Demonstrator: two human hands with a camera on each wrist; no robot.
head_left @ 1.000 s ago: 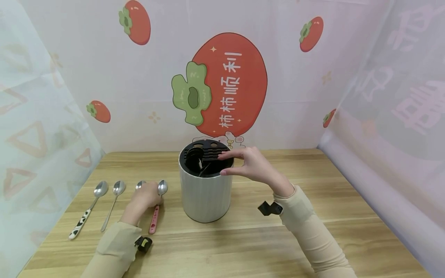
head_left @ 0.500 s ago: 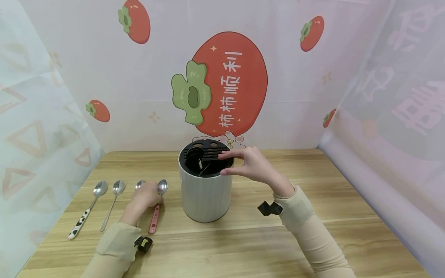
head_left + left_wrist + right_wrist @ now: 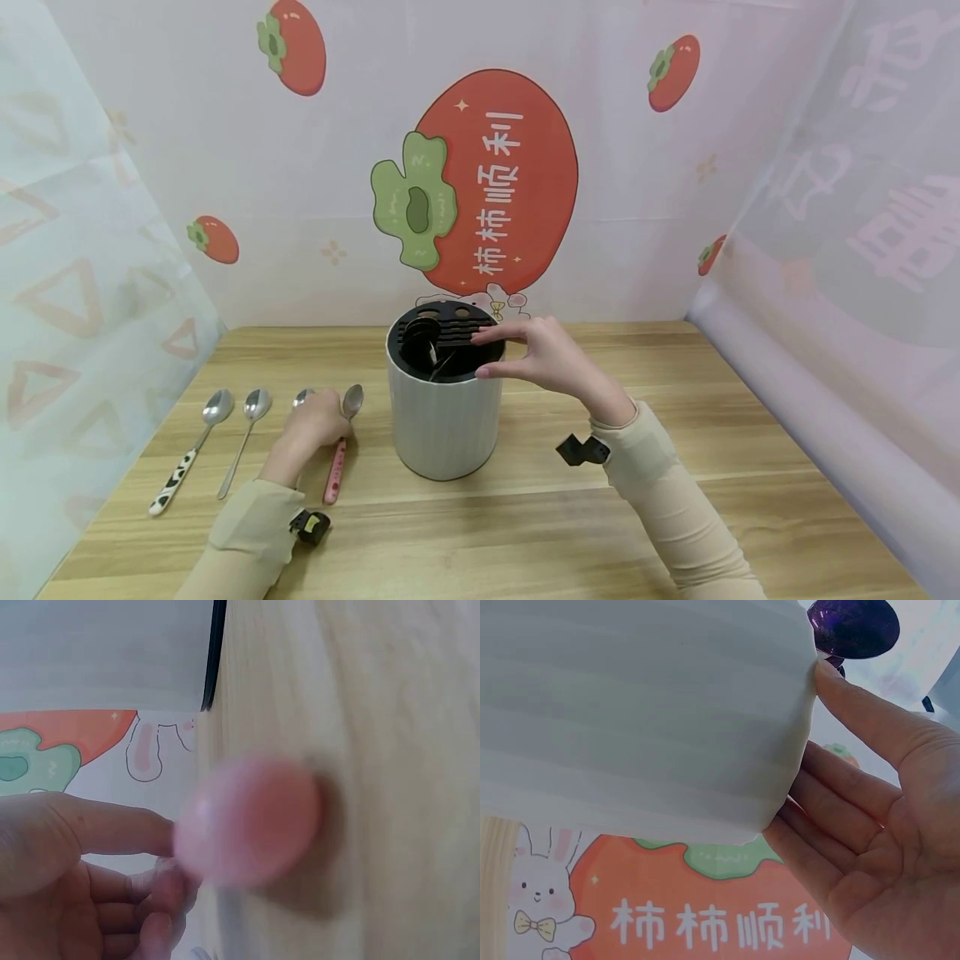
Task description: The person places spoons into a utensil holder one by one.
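Persimmon-print backdrop (image 3: 630,183) behind the white canister (image 3: 446,429); top cut off. Wood-grain table (image 3: 540,533) beneath canister, near edge out of frame. Canister upright; black slotted lid (image 3: 445,312) in its top, contents dark, hard to make out. Right hand (image 3: 551,358): thumb and fingers spread part-way, gripping canister's right rim. Left hand (image 3: 318,419), left of canister: fingers curled, pinching pink-handled spoon (image 3: 337,462); exact contact hidden. That spoon, also left of canister: long axis runs away from the person, bowl at far end, angled slightly canister-ward. Another spoon (image 3: 302,397), farther left of canister: bowl only visible.
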